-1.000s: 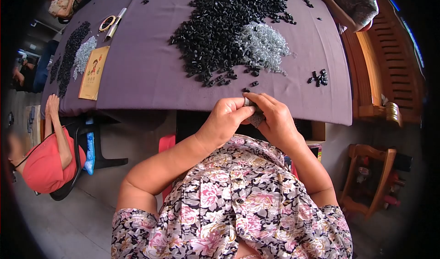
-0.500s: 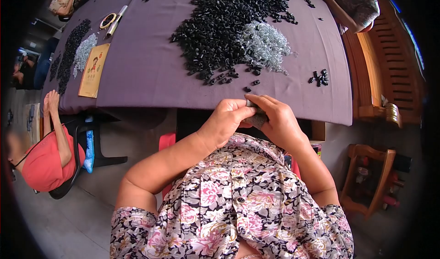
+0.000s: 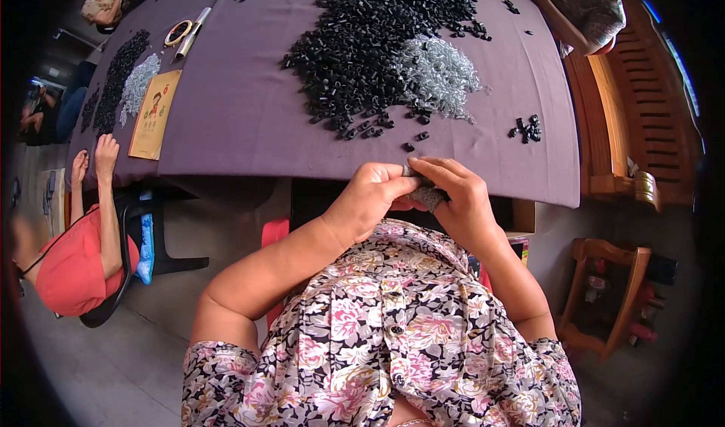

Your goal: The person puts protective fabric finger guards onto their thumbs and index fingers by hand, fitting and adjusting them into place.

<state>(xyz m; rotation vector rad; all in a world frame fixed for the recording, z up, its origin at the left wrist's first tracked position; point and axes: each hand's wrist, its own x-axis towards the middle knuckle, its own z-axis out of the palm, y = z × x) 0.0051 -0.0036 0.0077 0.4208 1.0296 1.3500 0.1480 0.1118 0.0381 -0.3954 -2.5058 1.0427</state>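
My left hand [image 3: 375, 191] and my right hand [image 3: 459, 194] meet just in front of the table's near edge, both with fingers closed. Between them is a piece of grey cloth [image 3: 430, 196], partly covered by my right fingers; it may be wrapped round the thumb. Any small piece pinched between the fingertips is hidden. Just beyond my hands, a few loose black plastic pieces [image 3: 422, 135] lie on the purple tablecloth [image 3: 242, 110]. Farther back spreads a big heap of black plastic pieces [image 3: 362, 57], with a pile of clear plastic pieces [image 3: 439, 76] against its right side.
A small black cluster [image 3: 526, 129] lies at right. On the left are a yellow booklet [image 3: 155, 116], a tape roll [image 3: 178, 33] and more piles. A person in red [image 3: 83, 257] sits at left; another person's arm [image 3: 555, 12] reaches in at far right. A wooden bench [image 3: 642, 102] stands beside the table.
My hands shift only slightly, the right turning a little around the grey cloth. At left, the person in red has drawn their hands apart and raised one over the table.
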